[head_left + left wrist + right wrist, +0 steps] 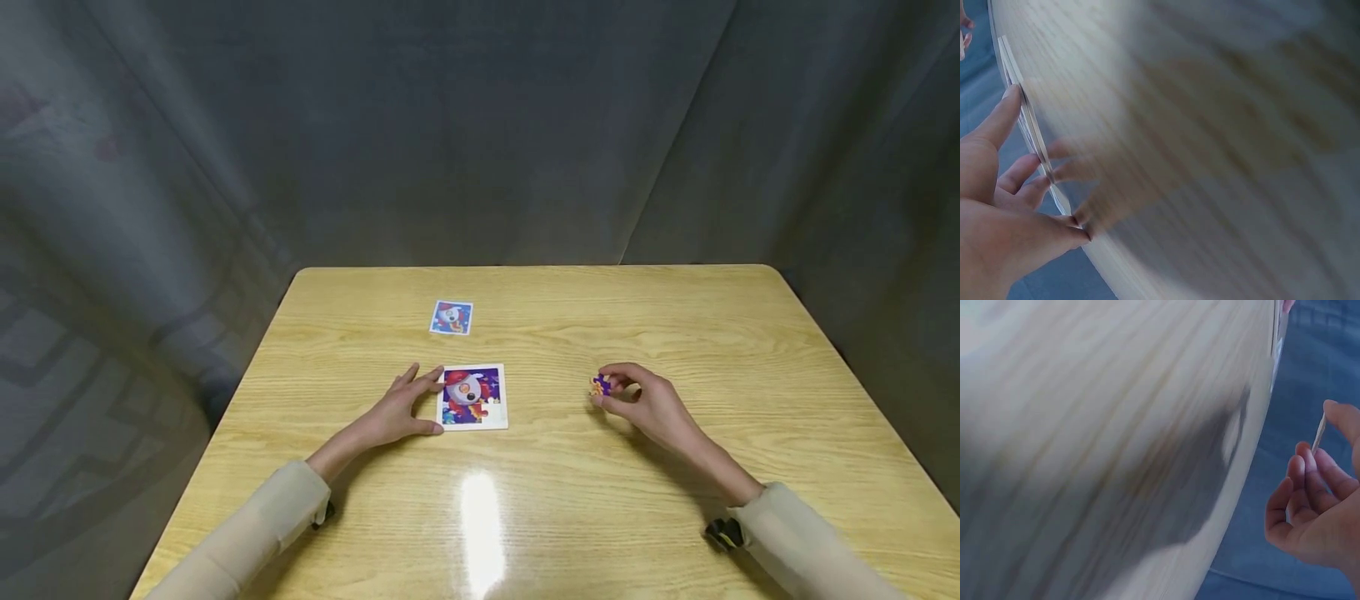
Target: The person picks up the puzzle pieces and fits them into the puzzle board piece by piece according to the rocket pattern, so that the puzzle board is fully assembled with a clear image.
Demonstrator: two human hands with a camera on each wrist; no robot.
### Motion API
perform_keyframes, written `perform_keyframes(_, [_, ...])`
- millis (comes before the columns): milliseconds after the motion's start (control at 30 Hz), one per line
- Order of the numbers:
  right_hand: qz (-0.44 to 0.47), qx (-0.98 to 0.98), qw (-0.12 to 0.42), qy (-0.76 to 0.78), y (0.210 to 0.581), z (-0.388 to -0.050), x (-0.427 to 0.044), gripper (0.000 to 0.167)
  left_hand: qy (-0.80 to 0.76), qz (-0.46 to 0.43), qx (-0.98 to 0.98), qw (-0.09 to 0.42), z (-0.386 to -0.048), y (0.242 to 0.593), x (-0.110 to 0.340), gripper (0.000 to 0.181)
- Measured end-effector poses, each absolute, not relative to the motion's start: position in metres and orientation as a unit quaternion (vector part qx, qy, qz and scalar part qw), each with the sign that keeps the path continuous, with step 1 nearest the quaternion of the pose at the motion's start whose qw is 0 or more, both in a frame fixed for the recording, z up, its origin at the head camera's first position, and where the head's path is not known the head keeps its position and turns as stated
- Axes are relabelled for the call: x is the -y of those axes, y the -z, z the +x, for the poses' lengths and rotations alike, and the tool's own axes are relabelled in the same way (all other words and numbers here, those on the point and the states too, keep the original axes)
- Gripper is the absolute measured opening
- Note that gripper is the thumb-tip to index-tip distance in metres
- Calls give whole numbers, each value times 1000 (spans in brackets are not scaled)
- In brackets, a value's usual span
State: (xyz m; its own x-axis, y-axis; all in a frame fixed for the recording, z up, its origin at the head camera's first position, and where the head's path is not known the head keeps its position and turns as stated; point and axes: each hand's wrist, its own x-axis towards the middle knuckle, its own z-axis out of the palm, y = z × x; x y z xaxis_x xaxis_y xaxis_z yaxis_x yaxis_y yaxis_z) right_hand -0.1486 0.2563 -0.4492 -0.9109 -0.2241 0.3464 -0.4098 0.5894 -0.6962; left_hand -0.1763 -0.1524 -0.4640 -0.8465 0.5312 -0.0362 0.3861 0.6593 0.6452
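A square jigsaw puzzle board (493, 421) with a white frame lies on the table, its picture showing a white rocket on purple. Its lower right part is bare white. My left hand (396, 414) rests at the board's left side, thumb near the lower corner and fingers spread along the upper edge. In the left wrist view, the thumb and fingertips touch the side of the thin board (1034, 128). Out to the right, my right hand (651, 406) pinches a purple and orange puzzle piece (601, 385) above the table. The right wrist view shows that piece (1319, 434) edge-on between thumb and fingers.
A small picture card (452, 317) with a similar rocket lies behind the board. The wooden table (570, 508) has a bright light reflection near its front. Dark grey curtains (465, 133) hang behind and beside the table.
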Motion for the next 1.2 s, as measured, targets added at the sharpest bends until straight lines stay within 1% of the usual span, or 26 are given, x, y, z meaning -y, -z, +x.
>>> perform_keyframes(300, [183, 876, 74, -440, 446, -155, -229, 39, -324, 259, -904, 105, -177, 465, 152, 62])
perform_keyframes(700, [225, 866, 66, -441, 441, -161, -191, 42, -325, 258, -904, 107, -176, 463, 152, 62])
perform_keyframes(1067, [236, 866, 47, -439, 442, -165, -164, 41, -323, 253, -905, 110, -177, 464, 151, 70])
perform_keyframes(1200, [249, 866, 33, -432, 443, -167, -155, 42, -328, 248, -905, 112, -177, 463, 150, 71])
